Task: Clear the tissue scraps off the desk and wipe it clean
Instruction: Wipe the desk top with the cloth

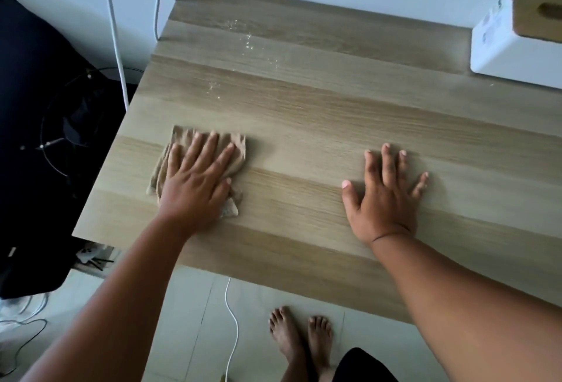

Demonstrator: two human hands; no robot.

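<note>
hands flat: left hand [194,181] half hides cloth [179,144], right hand [383,199] on desk [334,114].

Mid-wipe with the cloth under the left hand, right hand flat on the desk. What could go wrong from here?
1. The left hand presses the cloth near the desk's left edge; a stroke that way could push it off onto the cables below.
2. The droplets further back look unwiped and could be missed.
3. A wide sweep right may bump the tissue box.
</note>
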